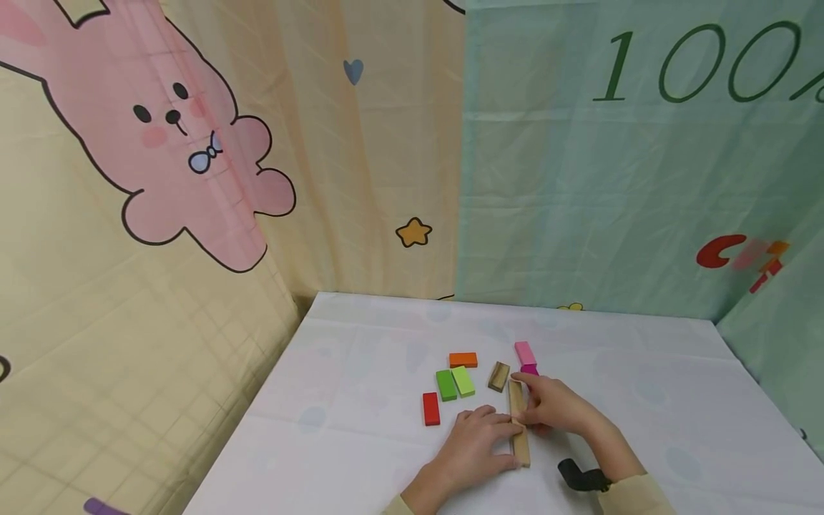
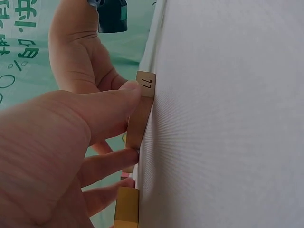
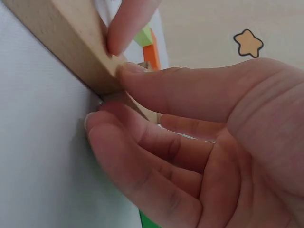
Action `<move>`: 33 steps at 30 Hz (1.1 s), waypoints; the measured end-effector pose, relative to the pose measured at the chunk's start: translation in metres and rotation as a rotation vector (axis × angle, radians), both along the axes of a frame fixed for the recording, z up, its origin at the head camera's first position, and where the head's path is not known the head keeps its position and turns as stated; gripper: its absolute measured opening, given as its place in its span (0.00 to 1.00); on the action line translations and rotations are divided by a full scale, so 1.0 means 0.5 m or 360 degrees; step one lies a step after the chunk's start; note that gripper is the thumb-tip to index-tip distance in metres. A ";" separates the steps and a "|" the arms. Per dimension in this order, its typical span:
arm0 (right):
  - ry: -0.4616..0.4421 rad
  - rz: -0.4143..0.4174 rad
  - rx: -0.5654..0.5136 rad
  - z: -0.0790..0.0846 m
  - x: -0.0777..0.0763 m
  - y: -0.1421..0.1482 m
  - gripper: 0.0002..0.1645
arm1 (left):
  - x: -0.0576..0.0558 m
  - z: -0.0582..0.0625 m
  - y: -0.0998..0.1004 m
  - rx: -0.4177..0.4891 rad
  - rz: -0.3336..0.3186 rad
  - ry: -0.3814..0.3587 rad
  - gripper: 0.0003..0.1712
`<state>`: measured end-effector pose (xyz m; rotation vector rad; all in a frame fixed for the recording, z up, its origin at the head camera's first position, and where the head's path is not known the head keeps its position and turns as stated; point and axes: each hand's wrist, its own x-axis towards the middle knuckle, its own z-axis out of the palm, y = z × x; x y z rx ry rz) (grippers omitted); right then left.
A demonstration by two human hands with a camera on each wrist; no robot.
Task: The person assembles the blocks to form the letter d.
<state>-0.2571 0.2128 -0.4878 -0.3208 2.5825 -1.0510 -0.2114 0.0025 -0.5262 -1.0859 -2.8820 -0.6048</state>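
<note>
Left hand (image 1: 475, 445): fingers clamped on the near wooden block (image 1: 522, 452), thumb by its marked end.
Right hand (image 1: 558, 404): fingers clamped on the far wooden block (image 1: 516, 398), seemingly to keep both in line.
Row: end to end on the white worktop (image 1: 360, 458), probably braced against slipping.
Wood: pale, straight-edged; darker streaks on the loose block (image 1: 498, 376) nearby.

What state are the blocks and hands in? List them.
Left hand: holding near plank
Right hand: holding far plank
Near plank: held
Far plank: held
Red block: lying, untouched
Orange block: lying, untouched
Dark green block: lying, untouched
Lime block: lying, untouched
Brown block: lying, untouched
Pink block: lying, untouched
Magenta block: partly hidden
Yellow block: near left hand
</note>
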 end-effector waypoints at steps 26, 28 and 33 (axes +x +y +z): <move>0.0462 -0.0204 0.0074 -0.005 -0.035 0.071 0.24 | -0.005 -0.004 0.003 -0.0090 0.0072 -0.0033 0.41; 0.0469 -0.0191 0.0071 -0.015 -0.040 0.072 0.25 | -0.005 -0.004 0.004 -0.0106 0.0075 -0.0029 0.41; 0.0507 -0.0145 0.0106 -0.038 -0.051 0.073 0.26 | -0.007 -0.001 0.006 -0.0142 0.0074 -0.0038 0.41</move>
